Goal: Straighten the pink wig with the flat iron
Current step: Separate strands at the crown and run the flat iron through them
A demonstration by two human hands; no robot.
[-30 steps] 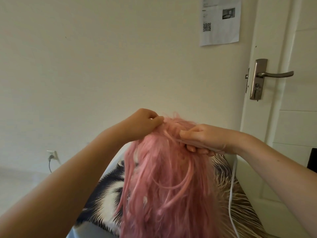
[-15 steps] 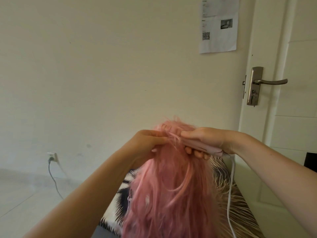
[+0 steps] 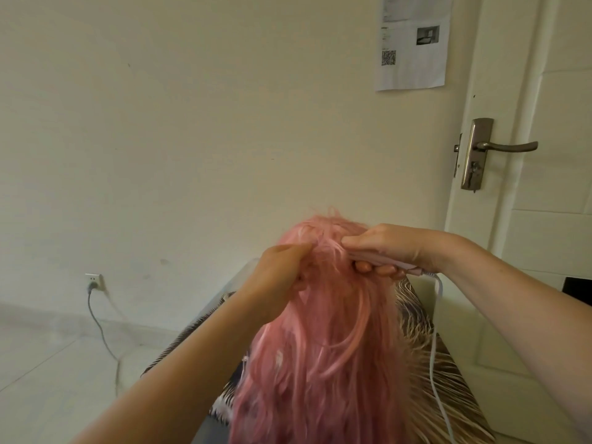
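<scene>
the pink wig (image 3: 323,331) hangs in the centre foreground over a striped fabric (image 3: 448,373). left hand (image 3: 275,277) pinches strands near its crown — right hand (image 3: 384,248) has its grip wrapped tight round the flat iron (image 3: 400,263), pressed into the crown, its white cord (image 3: 435,341) trailing down.

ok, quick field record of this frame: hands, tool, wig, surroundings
left hand: pinching strands near the top of the pink wig
right hand: closed on flat iron, at the wig's crown
cord: white, hangs down from the iron's rear
wig state: messy, strands loose
background: wall outlet with plug, door handle
</scene>
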